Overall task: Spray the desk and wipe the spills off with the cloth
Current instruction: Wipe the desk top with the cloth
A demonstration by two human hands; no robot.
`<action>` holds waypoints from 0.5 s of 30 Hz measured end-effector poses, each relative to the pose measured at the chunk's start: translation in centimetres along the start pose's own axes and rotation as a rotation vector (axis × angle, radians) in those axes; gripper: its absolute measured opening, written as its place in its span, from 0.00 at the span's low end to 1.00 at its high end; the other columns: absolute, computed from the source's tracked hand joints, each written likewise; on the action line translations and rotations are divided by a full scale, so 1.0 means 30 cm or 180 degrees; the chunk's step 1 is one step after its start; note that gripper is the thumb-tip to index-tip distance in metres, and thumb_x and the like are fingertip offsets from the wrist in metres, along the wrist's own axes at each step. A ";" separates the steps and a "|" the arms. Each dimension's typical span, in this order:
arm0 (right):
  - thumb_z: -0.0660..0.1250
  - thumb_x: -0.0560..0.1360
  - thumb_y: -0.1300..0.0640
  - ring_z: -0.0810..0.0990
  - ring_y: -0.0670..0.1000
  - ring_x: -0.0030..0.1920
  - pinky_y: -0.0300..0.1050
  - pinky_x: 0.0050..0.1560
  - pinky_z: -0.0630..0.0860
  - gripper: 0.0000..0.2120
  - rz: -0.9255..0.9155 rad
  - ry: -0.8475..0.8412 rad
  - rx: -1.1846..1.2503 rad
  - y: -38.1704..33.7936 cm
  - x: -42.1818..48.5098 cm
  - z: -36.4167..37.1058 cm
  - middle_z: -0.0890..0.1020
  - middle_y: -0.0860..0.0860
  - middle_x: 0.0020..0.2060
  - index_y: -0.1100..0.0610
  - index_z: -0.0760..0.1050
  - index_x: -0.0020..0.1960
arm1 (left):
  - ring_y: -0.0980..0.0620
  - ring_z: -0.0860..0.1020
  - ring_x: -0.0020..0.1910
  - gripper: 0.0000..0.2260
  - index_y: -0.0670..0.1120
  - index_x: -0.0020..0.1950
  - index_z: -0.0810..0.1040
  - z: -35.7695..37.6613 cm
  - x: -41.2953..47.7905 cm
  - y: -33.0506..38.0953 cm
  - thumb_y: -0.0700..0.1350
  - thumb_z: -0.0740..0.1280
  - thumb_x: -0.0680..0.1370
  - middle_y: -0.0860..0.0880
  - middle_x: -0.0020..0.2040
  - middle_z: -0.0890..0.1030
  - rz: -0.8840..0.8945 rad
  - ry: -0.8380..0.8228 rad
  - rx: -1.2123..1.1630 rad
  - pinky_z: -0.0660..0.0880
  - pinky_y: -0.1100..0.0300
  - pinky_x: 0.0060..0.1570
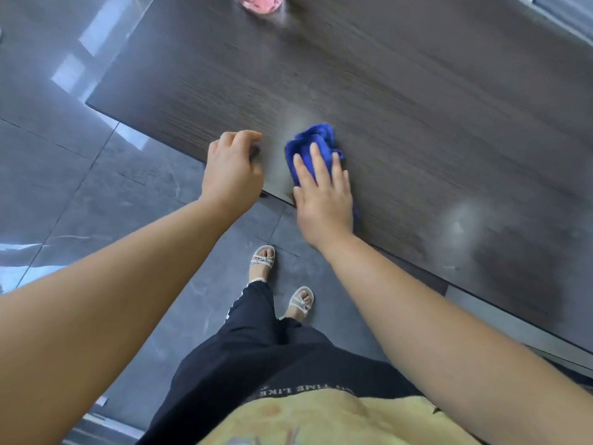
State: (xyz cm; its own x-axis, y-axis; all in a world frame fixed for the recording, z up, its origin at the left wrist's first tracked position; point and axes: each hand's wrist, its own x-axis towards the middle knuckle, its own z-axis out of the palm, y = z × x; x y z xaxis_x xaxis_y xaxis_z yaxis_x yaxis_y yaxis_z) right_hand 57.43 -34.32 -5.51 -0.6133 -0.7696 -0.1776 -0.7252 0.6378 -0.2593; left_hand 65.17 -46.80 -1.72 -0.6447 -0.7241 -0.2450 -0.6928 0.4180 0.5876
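Observation:
A bunched blue cloth (316,142) lies on the dark wood-grain desk (401,101) near its front edge. My right hand (322,194) presses flat on the cloth with straight fingers. To its left, my left hand (232,165) rests at the desk's edge with its fingers loosely curled and nothing in it. A pale wet smear (465,216) shows on the desk to the right of the cloth. No spray bottle is in view.
A pink object (260,3) sits at the far end of the desk, cut off by the frame. Grey glossy floor tiles (64,175) lie to the left and below. My legs and sandalled feet (263,260) stand close to the desk's front edge.

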 end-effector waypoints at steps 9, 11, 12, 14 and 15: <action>0.48 0.77 0.46 0.60 0.63 0.72 0.57 0.70 0.61 0.26 -0.1980 -0.0653 -0.0721 0.196 -0.065 -0.057 0.60 0.52 0.73 0.53 0.62 0.73 | 0.45 0.64 0.67 0.20 0.46 0.65 0.74 -0.038 -0.013 -0.063 0.35 0.58 0.75 0.44 0.66 0.70 0.0089 -0.0215 -0.0069 0.60 0.59 0.66; 0.45 0.77 0.43 0.49 0.58 0.75 0.51 0.73 0.51 0.28 -0.2172 -0.1065 -0.0923 0.261 -0.061 -0.104 0.47 0.48 0.73 0.51 0.51 0.75 | 0.45 0.61 0.68 0.19 0.47 0.65 0.74 -0.039 -0.016 -0.061 0.35 0.58 0.76 0.45 0.67 0.69 0.0159 -0.0308 0.0044 0.58 0.59 0.67; 0.49 0.78 0.43 0.47 0.58 0.75 0.50 0.73 0.50 0.28 -0.2254 -0.1225 -0.0996 0.278 -0.049 -0.124 0.45 0.47 0.73 0.50 0.50 0.75 | 0.45 0.60 0.69 0.19 0.47 0.66 0.73 -0.036 -0.018 -0.059 0.36 0.58 0.76 0.46 0.68 0.68 0.0171 -0.0342 0.0079 0.57 0.59 0.67; 0.67 0.74 0.47 0.56 0.60 0.74 0.53 0.68 0.62 0.33 -0.2471 -0.1230 -0.1125 0.281 -0.014 -0.156 0.52 0.49 0.75 0.49 0.58 0.75 | 0.46 0.59 0.70 0.19 0.47 0.66 0.73 -0.031 -0.021 -0.059 0.36 0.58 0.77 0.47 0.68 0.68 0.0192 -0.0357 0.0129 0.57 0.59 0.68; 0.73 0.69 0.47 0.63 0.63 0.71 0.56 0.63 0.69 0.36 -0.2660 -0.1044 -0.1213 0.278 0.003 -0.162 0.59 0.52 0.74 0.50 0.63 0.73 | 0.46 0.58 0.70 0.19 0.47 0.66 0.73 -0.029 -0.023 -0.062 0.37 0.58 0.77 0.48 0.68 0.68 0.0213 -0.0352 0.0170 0.56 0.59 0.68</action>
State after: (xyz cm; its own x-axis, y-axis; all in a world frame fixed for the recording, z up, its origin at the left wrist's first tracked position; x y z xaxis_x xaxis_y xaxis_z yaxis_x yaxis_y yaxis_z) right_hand 49.80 -28.92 -3.07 0.2205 -0.9118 -0.3465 -0.9749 -0.1949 -0.1076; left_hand 67.18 -47.55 -1.99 -0.7198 -0.6299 -0.2918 -0.6612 0.4941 0.5645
